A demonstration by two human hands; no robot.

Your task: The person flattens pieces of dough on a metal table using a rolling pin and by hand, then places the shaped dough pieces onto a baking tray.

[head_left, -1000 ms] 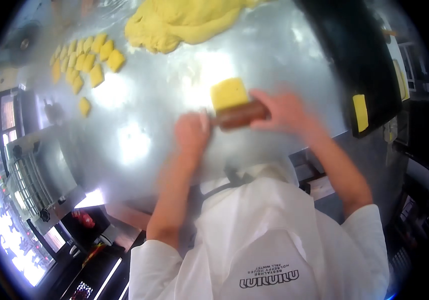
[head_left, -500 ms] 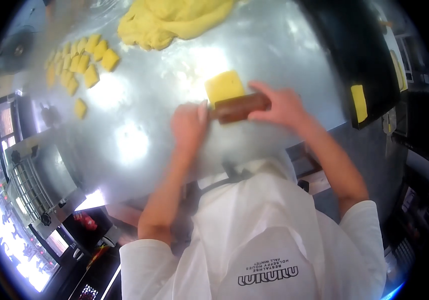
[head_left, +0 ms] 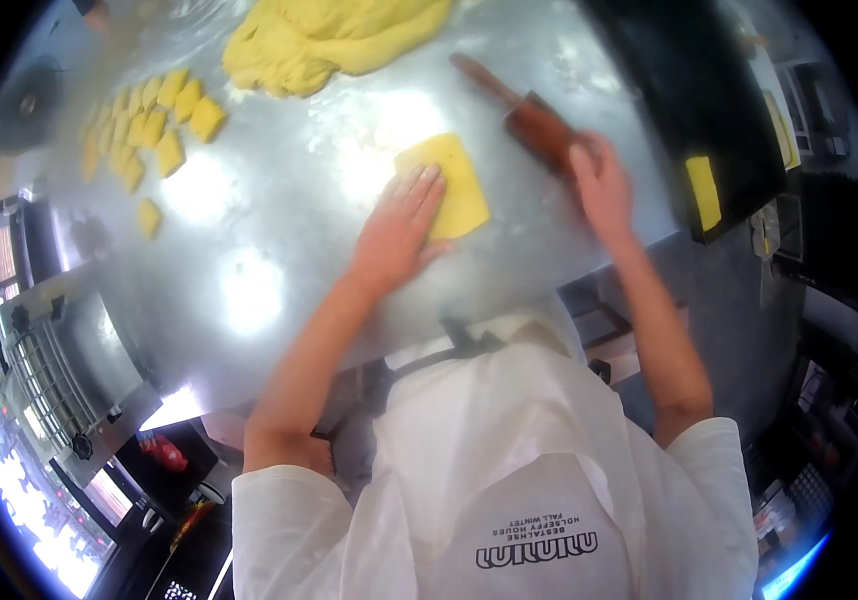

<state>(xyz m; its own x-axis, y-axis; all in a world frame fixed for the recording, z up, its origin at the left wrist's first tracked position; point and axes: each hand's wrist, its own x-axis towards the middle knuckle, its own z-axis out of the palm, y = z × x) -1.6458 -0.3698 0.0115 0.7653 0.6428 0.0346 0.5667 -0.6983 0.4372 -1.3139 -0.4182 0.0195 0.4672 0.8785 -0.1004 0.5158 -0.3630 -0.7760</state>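
Note:
A flat, roughly rectangular sheet of yellow dough (head_left: 464, 190) lies on the metal worktop. My left hand (head_left: 402, 225) rests flat on the dough's left part, fingers stretched out. To the right, a brown wooden rolling pin (head_left: 541, 130) slants across the worktop, its far handle pointing up and left. Around its near end my right hand (head_left: 604, 190) is closed; the near handle is hidden by the hand. The pin is apart from the dough sheet.
A large mass of yellow dough (head_left: 334, 45) sits at the far side. Several small cut dough pieces (head_left: 169, 153) lie at the left. A black tray (head_left: 734, 185) with a yellow strip (head_left: 703, 192) stands at the right. A metal machine with rollers (head_left: 54, 385) is at lower left.
The rolling pin has left the dough, swinging right and turning to a slant in my right hand. My left hand has let go of its handle and now lies flat on the dough.

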